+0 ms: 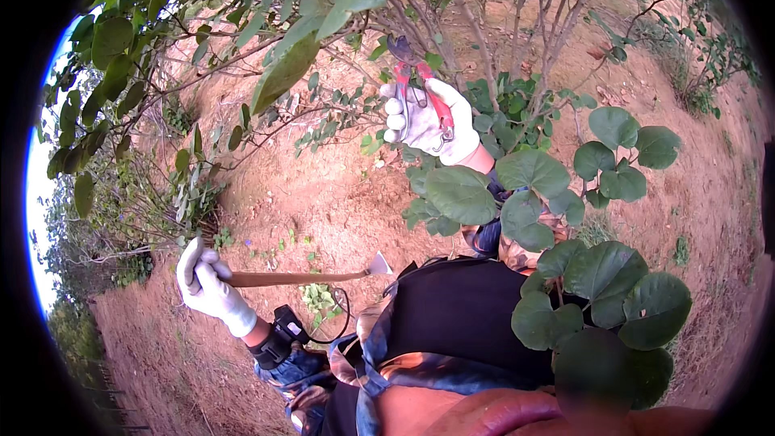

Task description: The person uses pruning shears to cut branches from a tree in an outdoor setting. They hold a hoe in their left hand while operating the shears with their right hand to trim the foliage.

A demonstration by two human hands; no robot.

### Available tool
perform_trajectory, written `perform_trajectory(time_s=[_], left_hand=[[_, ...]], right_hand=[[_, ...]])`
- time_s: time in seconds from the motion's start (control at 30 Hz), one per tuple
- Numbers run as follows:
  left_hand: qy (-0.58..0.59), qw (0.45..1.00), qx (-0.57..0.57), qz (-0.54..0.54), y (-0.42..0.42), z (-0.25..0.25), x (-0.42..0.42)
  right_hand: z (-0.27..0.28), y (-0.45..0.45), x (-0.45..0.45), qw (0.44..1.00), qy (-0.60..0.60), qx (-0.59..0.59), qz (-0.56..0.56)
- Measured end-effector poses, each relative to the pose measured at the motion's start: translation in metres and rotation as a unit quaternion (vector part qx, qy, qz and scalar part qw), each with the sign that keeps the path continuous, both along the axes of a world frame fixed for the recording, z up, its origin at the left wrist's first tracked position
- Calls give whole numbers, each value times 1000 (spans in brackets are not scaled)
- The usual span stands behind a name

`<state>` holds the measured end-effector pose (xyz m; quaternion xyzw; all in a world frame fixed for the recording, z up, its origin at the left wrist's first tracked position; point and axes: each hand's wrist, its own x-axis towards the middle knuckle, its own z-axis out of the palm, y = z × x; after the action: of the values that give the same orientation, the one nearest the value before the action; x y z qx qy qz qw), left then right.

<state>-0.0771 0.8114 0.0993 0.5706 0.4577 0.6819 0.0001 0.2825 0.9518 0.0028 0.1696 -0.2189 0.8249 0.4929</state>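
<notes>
My left hand (209, 284), in a white work glove, grips the wooden handle of a small hoe-like tool (290, 279). Its flat metal blade (379, 263) points to the right, towards my chest. Farther out, my right hand (439, 118), also gloved in white, holds red-handled pruning shears (444, 110) across the palm. The handles stand apart, and the dark curved blades (401, 49) point away from me, close to thin shrub stems (433, 36). Broad green leaves (533, 218) cover much of my right forearm.
A leafy branch (242, 57) hangs across the upper left, close to the camera. Several woody stems (551, 42) rise from the reddish soil slope (303, 194). Large round leaves (605, 278) crowd my right side. A strapped device (289, 324) with a cable sits on my left wrist.
</notes>
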Motion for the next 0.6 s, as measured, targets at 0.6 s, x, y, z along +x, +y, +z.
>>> perform_trajectory(time_s=[0.6], left_hand=[[16, 1000, 12, -12, 3, -1, -2]], right_hand=[[-14, -16, 29, 985, -151, 17, -82]])
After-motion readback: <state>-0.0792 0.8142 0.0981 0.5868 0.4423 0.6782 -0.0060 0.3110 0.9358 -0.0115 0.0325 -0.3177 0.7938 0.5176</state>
